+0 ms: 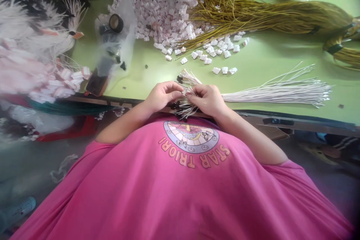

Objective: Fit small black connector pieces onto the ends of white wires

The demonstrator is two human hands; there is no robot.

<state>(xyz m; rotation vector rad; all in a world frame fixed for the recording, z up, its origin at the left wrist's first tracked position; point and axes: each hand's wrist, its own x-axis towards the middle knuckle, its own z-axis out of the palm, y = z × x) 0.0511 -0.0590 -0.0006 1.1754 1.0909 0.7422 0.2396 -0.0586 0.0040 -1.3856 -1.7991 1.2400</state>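
Observation:
A bundle of thin white wires (pixel 270 92) lies along the table's near edge, its bare tips fanned out at the right. Around the bundle's left part my right hand (pixel 206 99) is closed, thumb and fingers pressed together on the wires. My left hand (pixel 165 95) pinches at the splayed left ends; what sits between its fingertips is too small to make out. Small black connectors (pixel 180 78) cap some of those left ends, above and below my fingers. Three loose white connectors (pixel 224 70) lie just beyond my right hand.
A heap of white connectors (pixel 163 11) covers the table's back middle. Long yellow wires (pixel 261 17) stretch from it rightward. At left are a plastic bag (pixel 126 26) with a black tape roll (pixel 116 23), a dark phone-like object (pixel 97 80) and bundled white wires with connectors (pixel 42 71).

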